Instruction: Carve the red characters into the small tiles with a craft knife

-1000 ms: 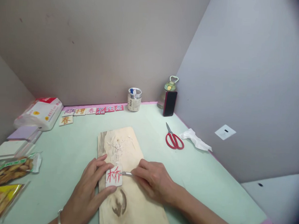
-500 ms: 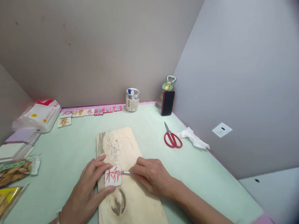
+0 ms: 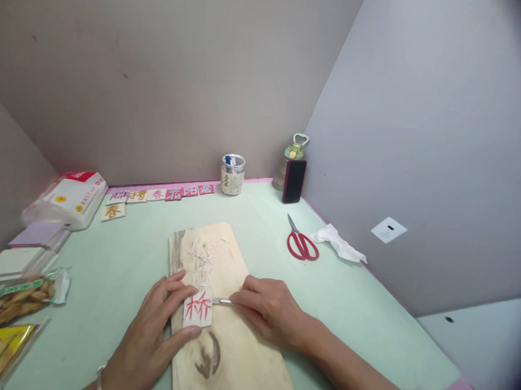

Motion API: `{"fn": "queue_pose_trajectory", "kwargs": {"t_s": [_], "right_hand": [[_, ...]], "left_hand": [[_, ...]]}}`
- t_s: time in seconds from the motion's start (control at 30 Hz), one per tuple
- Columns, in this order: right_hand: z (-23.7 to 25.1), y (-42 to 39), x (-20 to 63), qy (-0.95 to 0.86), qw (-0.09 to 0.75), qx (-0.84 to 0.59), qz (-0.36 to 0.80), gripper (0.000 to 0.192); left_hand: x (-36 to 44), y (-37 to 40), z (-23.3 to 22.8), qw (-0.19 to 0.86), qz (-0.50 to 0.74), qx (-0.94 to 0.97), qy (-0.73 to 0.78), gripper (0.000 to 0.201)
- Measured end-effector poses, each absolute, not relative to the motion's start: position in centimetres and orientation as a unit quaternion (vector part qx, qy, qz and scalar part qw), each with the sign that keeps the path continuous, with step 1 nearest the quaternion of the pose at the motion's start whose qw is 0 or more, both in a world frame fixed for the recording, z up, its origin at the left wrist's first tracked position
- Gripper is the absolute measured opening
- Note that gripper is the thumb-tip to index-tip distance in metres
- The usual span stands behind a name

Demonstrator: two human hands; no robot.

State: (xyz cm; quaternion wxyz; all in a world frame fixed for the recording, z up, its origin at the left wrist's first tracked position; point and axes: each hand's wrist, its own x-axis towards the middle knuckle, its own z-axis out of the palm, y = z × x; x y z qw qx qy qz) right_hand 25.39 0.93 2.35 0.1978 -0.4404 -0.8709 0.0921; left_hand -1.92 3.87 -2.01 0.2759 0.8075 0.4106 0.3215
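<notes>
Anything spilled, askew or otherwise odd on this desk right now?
Pale shavings lie scattered on the far end of the wooden board, beyond the small block that the left hand steadies while the right hand holds a thin metal tool against it. A crumpled tissue lies beside the red scissors. Nothing looks damaged.

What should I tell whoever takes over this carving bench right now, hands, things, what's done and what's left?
Left hand: pinning the small white block with a red character flat on the wooden board.
Right hand: gripping a thin metal carving tool, tip at the block's right edge.
Done: shavings lie on the board's far end; finished character tiles line the back wall.
Left: the red strokes on this block look mostly uncut; how deep the cutting goes cannot be told.
Red scissors lie to the right.
</notes>
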Motion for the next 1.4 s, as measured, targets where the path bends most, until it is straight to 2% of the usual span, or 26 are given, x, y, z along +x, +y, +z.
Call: {"fn": "queue_pose_trajectory", "kwargs": {"t_s": [0.4,0.57,0.67,0.77,1.07,1.4], "right_hand": [[1.9,1.1,25.5,-0.876,0.207,-0.433,0.042,0.024],[1.8,1.2,25.5,-0.875,0.212,-0.431,0.056,0.024],[1.8,1.2,25.5,-0.874,0.207,-0.436,0.060,0.024],[1.8,1.3,25.4,-0.877,0.200,-0.435,0.052,0.023],[2.3,0.8,25.1,-0.897,0.194,-0.383,-0.107,0.026],[2.2,0.9,25.2,-0.896,0.198,-0.380,-0.112,0.025]], "left_hand": [[-2.0,3.9,-1.8,0.255,0.320,0.815,0.411,0.034],[-1.7,3.8,-1.3,0.174,0.311,0.852,0.383,0.045],[-1.5,3.6,-1.0,0.123,0.303,0.880,0.345,0.038],[-1.3,3.5,-0.9,0.096,0.310,0.892,0.314,0.039],[-1.3,3.6,-1.3,0.104,0.320,0.892,0.302,0.042],[-2.3,4.2,-2.8,0.107,0.307,0.873,0.364,0.046]]}}
